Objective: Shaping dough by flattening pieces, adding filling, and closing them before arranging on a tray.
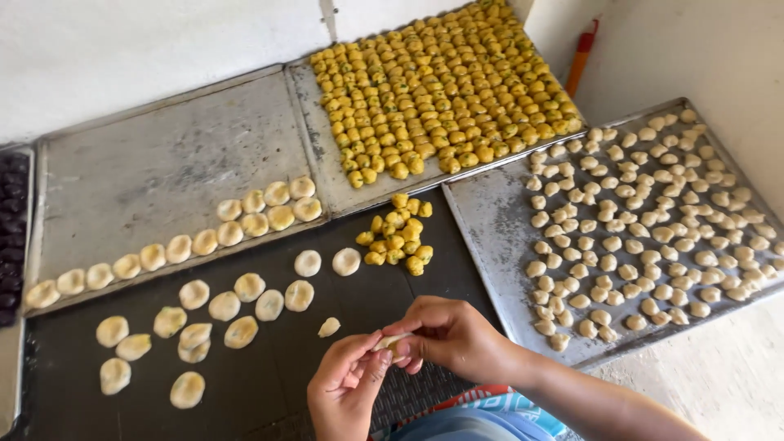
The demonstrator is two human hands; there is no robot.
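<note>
— What are the hands doing?

— Both meet over the near edge of the dark work surface (269, 359). The left hand (347, 388) and the right hand (449, 335) close their fingertips together on one small pale dough piece (392, 341), pinched between thumbs and forefingers; only a sliver of it shows.

— And around them?

— Just left of the hands lies a small dough scrap (329, 327). Further left, flattened dough discs (224, 306) are scattered on the dark surface, some with greenish filling showing through. A small heap of yellow filling balls (398, 234) sits ahead of the hands.

— The trays?

— Three metal ones. The left tray (155, 163) carries a row of finished pale rounds (204, 241) along its near rim. The middle tray (314, 139) is packed with yellow balls (441, 90). The right tray (498, 237) holds many small pale dough lumps (645, 212). An orange-handled tool (581, 57) leans against the wall behind.
</note>
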